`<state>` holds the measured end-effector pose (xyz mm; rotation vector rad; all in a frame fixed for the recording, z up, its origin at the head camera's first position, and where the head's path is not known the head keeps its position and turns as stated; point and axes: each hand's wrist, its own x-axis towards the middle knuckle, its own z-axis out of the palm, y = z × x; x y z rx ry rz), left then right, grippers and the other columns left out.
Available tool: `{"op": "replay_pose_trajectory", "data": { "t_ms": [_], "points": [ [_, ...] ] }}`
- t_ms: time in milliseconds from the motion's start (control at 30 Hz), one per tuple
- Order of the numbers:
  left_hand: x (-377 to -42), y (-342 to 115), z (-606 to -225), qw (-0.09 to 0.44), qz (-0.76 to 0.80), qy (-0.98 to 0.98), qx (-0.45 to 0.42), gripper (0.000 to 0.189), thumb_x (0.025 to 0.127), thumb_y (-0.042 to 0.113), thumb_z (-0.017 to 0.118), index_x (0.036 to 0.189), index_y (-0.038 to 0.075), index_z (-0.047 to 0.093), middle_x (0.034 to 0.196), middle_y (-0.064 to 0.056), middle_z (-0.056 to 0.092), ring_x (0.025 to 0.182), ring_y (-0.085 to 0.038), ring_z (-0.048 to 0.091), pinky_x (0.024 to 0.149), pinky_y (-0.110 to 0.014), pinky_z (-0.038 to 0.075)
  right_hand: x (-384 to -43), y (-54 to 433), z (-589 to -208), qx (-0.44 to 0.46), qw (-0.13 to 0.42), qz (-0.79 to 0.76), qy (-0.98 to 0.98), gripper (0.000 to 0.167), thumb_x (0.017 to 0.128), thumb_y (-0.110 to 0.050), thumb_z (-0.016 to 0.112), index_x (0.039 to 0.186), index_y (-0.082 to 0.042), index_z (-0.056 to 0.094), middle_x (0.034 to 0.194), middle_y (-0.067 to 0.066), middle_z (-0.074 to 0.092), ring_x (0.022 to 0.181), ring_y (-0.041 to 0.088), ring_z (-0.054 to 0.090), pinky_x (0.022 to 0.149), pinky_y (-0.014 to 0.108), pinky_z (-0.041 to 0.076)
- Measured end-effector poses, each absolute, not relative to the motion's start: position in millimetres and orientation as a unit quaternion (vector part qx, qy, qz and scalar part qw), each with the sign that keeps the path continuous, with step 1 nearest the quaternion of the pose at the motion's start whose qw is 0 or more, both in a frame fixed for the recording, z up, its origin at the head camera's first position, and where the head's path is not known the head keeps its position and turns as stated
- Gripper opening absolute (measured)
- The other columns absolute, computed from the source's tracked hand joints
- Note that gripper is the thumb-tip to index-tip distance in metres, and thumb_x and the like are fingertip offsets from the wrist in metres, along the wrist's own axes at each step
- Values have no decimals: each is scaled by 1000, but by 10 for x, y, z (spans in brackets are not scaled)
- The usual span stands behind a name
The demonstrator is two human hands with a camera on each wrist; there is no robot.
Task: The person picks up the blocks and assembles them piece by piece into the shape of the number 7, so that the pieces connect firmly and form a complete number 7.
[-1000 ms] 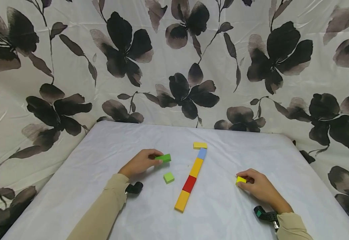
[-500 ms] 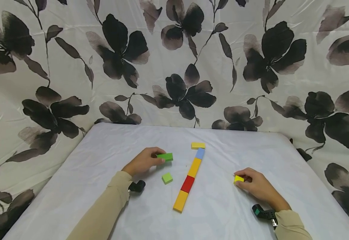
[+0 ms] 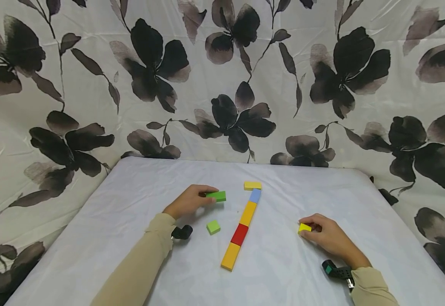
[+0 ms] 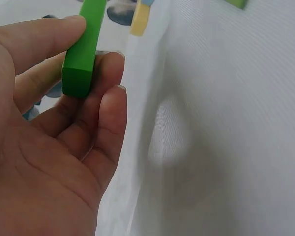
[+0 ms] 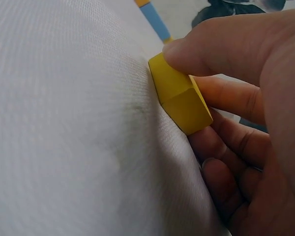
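"What's leftmost?"
"The left hand (image 3: 188, 201), pinching one smooth long green block (image 3: 218, 196); one small green block (image 3: 213, 227) rests nearer on finely woven white cloth (image 3: 276, 272)."
"Then?"
"Five blocks (image 3: 239, 235) in a line, the far one crosswise: three yellow, one blue, one red."
"And right?"
"The right hand (image 3: 329, 237), well apart, pinching one yellow block (image 3: 304, 228)."

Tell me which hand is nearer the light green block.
Left. The left hand is beyond the light green block and to its left; the right hand is farther off to its right, across the row of blocks.
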<state>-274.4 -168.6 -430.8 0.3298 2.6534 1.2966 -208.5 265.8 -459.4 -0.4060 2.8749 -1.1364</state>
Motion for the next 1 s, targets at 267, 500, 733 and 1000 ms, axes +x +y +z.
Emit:
{"op": "replay_pose_trajectory", "data": {
  "t_ms": [267,500,733,1000],
  "points": [
    [-2874,-1509,-4372,88,456,880,101,33,93,26,73,126,23,70,119,1,63,103,-23,54,89,-37,49,-2095,2697,-4548,-130,7,-362,923,35,88,-29,78,118,-12,72,103,-3,64,86,16,53,72,26,46],
    [-2909,-1422,-4415,83,441,888,94,32,92,23,74,124,19,71,118,1,64,103,-21,55,92,-38,49,-2117,2705,-4625,-130,15,-367,921,35,88,-29,78,118,-13,72,104,-3,63,87,16,54,74,26,47],
    [-2960,-1402,-4378,81,444,888,88,35,91,21,74,126,17,70,119,-1,64,101,-22,57,88,-37,51,-2118,2684,-4642,-117,12,-361,925,33,87,-27,78,117,-15,72,104,-4,64,89,17,54,76,27,47],
    [-3021,-1348,-4335,71,445,891,61,39,91,22,74,129,14,68,120,-3,65,102,-23,57,91,-38,50,-2091,2665,-4617,-130,4,-369,920,33,87,-26,79,117,-13,72,104,-2,64,88,16,54,74,27,46]
  ]
}}
